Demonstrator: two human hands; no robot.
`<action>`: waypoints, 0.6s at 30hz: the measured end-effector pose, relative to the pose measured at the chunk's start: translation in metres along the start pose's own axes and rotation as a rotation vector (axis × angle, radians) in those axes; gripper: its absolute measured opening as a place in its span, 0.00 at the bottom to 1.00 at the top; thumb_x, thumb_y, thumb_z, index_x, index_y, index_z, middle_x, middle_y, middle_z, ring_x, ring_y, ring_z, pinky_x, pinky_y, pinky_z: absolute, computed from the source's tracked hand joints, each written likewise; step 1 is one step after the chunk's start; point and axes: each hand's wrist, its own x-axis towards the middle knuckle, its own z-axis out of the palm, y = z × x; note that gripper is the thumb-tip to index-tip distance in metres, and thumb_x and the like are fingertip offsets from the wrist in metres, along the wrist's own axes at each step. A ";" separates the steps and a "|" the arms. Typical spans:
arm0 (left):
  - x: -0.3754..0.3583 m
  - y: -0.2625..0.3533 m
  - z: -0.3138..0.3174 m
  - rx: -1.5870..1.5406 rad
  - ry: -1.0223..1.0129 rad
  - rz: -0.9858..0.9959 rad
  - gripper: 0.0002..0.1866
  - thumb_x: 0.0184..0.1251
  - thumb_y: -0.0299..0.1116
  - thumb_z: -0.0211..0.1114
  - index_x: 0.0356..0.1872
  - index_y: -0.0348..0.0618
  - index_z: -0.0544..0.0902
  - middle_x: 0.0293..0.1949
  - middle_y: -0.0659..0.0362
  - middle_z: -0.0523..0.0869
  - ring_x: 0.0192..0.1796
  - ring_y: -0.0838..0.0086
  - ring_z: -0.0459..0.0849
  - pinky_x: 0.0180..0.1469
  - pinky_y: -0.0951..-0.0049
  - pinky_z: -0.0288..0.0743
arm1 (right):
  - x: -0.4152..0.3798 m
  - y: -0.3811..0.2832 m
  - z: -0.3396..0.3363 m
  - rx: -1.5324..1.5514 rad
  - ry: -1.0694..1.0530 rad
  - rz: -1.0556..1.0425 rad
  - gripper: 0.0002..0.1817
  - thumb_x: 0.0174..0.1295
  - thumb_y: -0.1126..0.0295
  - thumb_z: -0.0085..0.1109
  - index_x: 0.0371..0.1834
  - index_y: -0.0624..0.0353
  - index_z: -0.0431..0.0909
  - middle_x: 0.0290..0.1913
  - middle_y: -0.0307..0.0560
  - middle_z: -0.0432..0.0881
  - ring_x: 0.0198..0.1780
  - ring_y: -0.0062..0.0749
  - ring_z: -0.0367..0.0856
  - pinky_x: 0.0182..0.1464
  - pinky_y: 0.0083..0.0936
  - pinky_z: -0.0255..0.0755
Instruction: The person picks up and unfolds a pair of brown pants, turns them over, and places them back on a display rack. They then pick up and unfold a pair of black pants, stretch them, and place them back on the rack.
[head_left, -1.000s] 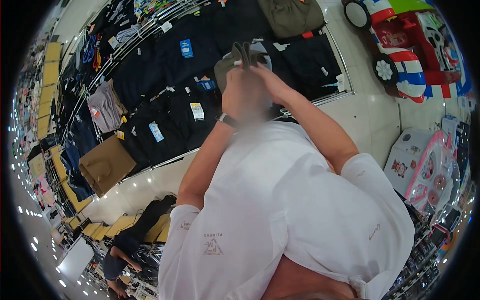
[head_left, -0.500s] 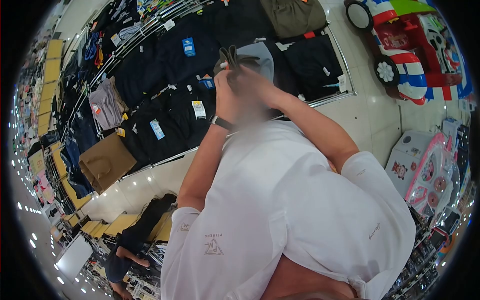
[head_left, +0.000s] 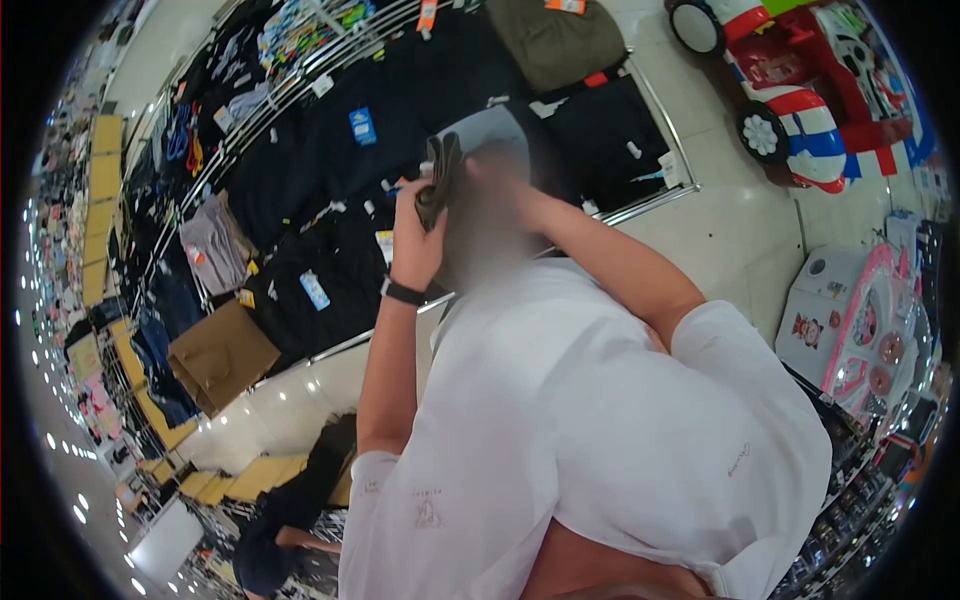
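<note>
a: what is the left hand [head_left: 415, 235] doing?

b: it is curled tight round a folded cloth [head_left: 440, 178], dark olive, soft and thick, standing up from the fist in a narrow strip. a black band sits on the wrist.

a: and the right hand [head_left: 495, 185]?

b: it is blurred. it is raised just beside the cloth, but i cannot tell if it grips it.

a: where is the cloth?

b: up in front of the person's white shirt [head_left: 590, 420], above a rack [head_left: 640, 205] with a shiny metal rim, full of flat dark folded clothes with paper tags.

a: anything else near?

b: a glossy plastic toy car [head_left: 800, 100], red, white and blue, on pale polished tiles. a flat brown bag [head_left: 220, 350] lies at the rack's left end.
</note>
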 end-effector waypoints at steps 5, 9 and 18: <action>-0.006 0.038 0.034 0.310 -0.203 0.060 0.27 0.55 0.18 0.64 0.58 0.35 0.69 0.61 0.40 0.71 0.59 0.42 0.75 0.57 0.55 0.76 | -0.062 -0.074 0.055 -0.025 -0.002 -0.011 0.27 0.66 0.56 0.64 0.63 0.52 0.66 0.52 0.37 0.76 0.55 0.21 0.75 0.56 0.26 0.71; -0.001 0.049 0.054 0.337 -0.364 -0.094 0.34 0.52 0.22 0.67 0.64 0.35 0.67 0.66 0.41 0.66 0.61 0.42 0.75 0.55 0.54 0.78 | -0.089 -0.102 0.061 -0.109 0.101 0.009 0.27 0.64 0.66 0.64 0.64 0.56 0.67 0.50 0.39 0.77 0.52 0.21 0.76 0.53 0.24 0.72; 0.013 0.019 0.039 -0.134 -0.210 0.037 0.21 0.56 0.21 0.70 0.52 0.40 0.80 0.51 0.58 0.81 0.45 0.77 0.82 0.45 0.79 0.77 | -0.080 -0.086 -0.019 -0.127 -0.117 -0.019 0.27 0.65 0.62 0.62 0.68 0.54 0.71 0.53 0.43 0.78 0.52 0.27 0.78 0.55 0.28 0.76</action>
